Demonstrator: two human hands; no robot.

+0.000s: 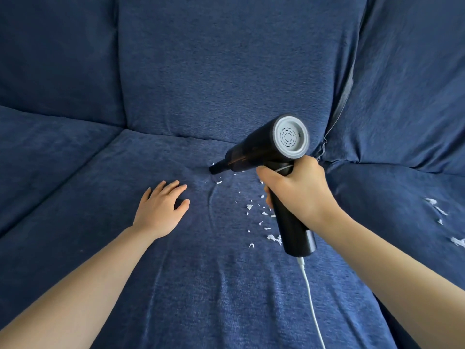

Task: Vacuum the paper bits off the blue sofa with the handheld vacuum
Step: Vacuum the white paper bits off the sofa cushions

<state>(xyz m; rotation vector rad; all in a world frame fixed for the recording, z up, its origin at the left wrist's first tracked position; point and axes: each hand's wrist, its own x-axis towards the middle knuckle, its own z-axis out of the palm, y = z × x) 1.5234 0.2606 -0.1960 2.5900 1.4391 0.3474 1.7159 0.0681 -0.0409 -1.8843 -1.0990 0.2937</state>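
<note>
My right hand [299, 190] grips the handle of a black handheld vacuum [261, 149] with a grey rear cap. Its nozzle points left and down and touches the blue sofa seat [191, 285] near the back crease. Several white paper bits [264, 215] lie scattered on the seat below the nozzle and beside the handle. More paper bits [439, 212] lie on the right seat cushion. My left hand [161, 207] rests flat on the seat, fingers spread, just left of the nozzle.
A white cable [312, 306] runs from the handle's base down towards the bottom edge. Back cushions [226, 66] rise behind the seat. A seam separates the middle seat from the right cushion [402, 197].
</note>
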